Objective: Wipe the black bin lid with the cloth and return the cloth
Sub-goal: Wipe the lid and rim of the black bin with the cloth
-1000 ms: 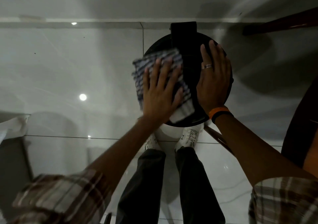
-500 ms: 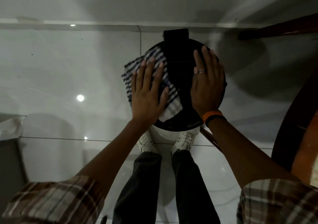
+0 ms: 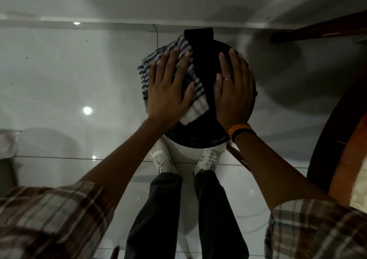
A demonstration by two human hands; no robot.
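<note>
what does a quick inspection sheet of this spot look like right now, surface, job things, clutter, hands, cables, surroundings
surface: glossy pale floor tiles, ceiling lights reflected
job's things: round black bin lid, closed; striped cloth spread on its left part, overhanging the rim
clutter: nothing seen
hands: left hand flat on the cloth; right hand flat on the bare lid, ring and orange wristband worn
cables: nothing seen
surroundings: white shoes by the bin, dark wooden furniture at right
</note>
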